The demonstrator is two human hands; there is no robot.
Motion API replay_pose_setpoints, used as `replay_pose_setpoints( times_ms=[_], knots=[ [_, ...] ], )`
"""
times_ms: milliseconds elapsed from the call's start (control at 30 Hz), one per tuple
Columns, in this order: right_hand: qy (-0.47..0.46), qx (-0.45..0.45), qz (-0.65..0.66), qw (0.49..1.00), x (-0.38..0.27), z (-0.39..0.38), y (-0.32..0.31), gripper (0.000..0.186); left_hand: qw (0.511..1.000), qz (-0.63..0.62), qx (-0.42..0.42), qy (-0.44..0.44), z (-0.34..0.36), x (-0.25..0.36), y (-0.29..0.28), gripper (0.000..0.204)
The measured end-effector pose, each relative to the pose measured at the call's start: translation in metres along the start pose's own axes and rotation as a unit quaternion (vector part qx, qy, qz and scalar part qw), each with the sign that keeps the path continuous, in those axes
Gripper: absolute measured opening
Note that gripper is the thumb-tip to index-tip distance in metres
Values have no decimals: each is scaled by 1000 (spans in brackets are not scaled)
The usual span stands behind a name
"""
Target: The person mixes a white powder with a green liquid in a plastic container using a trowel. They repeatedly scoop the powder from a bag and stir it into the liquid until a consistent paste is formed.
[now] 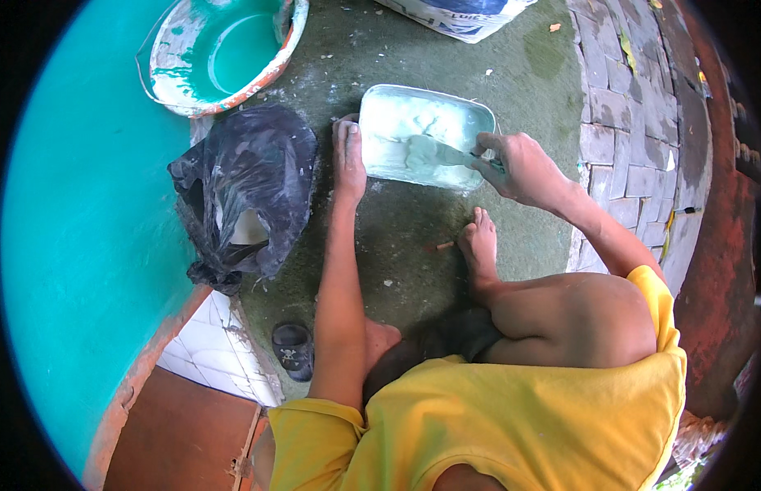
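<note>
A pale rectangular plastic tub (369, 166) sits on the ground in front of me, with a whitish-green wet paste (429, 119) inside. My left hand (348, 155) grips the tub's left wall, fingers along the outside. Over the tub's right side, my right hand (519, 168) is closed round the handle of a putty knife (437, 153). Its blade lies in the paste and is smeared with it, so its edge cannot be made out.
A black plastic bag (274, 155) lies left of the tub, below a paint-stained bucket (172, 69) of green liquid. A white and blue sack (470, 29) stands at the far side. A dark sandal (293, 352) lies near my left forearm. A turquoise wall (78, 188) borders the left.
</note>
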State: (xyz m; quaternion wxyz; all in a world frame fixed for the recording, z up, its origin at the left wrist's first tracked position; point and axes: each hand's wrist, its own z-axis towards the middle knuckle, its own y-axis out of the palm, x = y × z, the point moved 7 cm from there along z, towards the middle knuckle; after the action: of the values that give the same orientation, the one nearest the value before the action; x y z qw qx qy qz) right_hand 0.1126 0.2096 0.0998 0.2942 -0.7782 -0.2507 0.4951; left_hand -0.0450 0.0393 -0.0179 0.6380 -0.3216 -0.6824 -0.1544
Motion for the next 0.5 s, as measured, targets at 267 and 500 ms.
replay_pose_setpoints(
  times_ms=[267,500],
  knots=[
    [-26,19,87,996,-11,26,33,19,999,-31,-10,-5,2,-1,5,40],
    [-3,-27,-57,998,-4,35,46,23,1000,9,-5,28,3,4,4,36]
  ],
)
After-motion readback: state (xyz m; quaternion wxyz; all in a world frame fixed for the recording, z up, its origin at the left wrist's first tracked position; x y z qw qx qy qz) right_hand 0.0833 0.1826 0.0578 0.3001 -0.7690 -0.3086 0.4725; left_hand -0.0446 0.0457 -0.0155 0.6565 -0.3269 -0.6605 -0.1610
